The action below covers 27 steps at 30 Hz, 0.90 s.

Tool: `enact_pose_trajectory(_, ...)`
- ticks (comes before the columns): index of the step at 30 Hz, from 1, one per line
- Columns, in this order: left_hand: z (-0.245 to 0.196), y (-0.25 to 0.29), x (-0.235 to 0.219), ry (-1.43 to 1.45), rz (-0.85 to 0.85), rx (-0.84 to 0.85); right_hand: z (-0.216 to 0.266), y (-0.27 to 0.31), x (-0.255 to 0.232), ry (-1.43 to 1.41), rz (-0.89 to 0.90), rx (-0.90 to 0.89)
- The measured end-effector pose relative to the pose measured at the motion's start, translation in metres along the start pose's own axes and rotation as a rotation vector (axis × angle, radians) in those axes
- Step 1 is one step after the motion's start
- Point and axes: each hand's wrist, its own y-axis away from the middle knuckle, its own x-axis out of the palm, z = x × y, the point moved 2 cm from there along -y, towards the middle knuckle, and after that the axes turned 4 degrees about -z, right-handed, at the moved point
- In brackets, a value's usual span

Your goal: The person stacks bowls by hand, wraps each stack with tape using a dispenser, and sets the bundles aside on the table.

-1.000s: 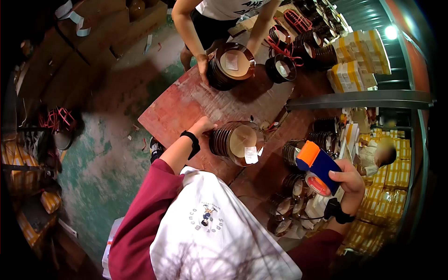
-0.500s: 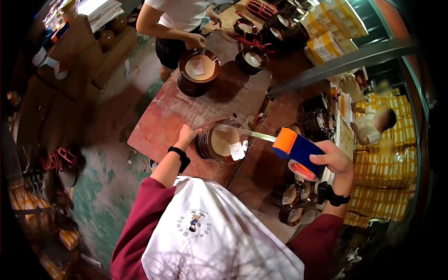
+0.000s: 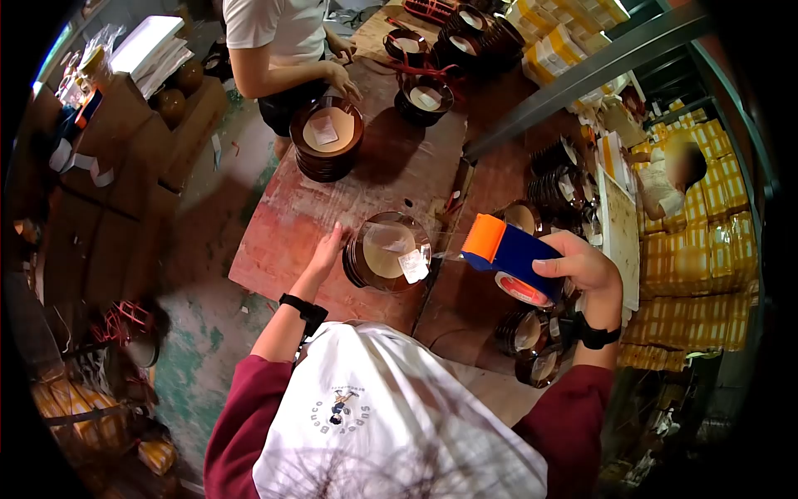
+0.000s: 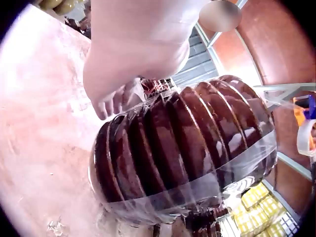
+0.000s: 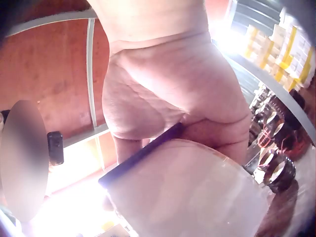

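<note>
Left hand (image 3: 327,249): fingers straight, pressed against the left side of the bowl stack (image 3: 384,252).
Right hand (image 3: 584,270): fingers curled around the tape dispenser (image 3: 509,258), right of the stack.
Bowl stack: tape-wrapped, on the red counter (image 3: 291,224), near edge.
Tape strip (image 3: 445,249): stretched between stack and dispenser.

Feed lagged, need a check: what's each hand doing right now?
Left hand: open, straight fingers pressed against the side of the stack of bowls.
Right hand: closed around the tape dispenser, holding it beside the stack.
</note>
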Motion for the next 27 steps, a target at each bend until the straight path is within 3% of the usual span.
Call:
enact_pose_trajectory(3,-0.011,0.011,0.010,0.073,0.159,-0.096,-0.002,-0.001,0.001,-0.038,0.019,0.013)
enact_pose_trajectory(6,-0.015,0.023,0.011,0.182,0.178,-0.150,-0.002,-0.001,0.003,-0.052,0.016,0.012)
enact_pose_trajectory(8,0.016,0.019,0.003,0.209,0.182,-0.170,-0.002,-0.001,0.003,-0.044,0.016,0.000)
enact_pose_trajectory(12,0.026,0.021,-0.001,0.241,0.164,-0.222,-0.006,-0.003,0.002,-0.068,0.011,0.023)
enact_pose_trajectory(18,0.025,0.005,-0.016,0.035,0.112,-0.294,-0.015,-0.005,0.001,-0.070,-0.029,0.006)
enact_pose_trajectory(20,0.023,0.002,-0.022,-0.084,0.065,-0.258,-0.016,-0.001,0.002,-0.060,-0.089,-0.030)
enact_pose_trajectory(24,-0.010,0.016,-0.021,-0.303,0.005,-0.259,-0.032,0.006,-0.005,-0.083,-0.033,0.023)
enact_pose_trajectory(27,-0.043,0.021,-0.019,-0.340,-0.176,0.157,-0.033,0.013,0.003,-0.131,0.030,0.043)
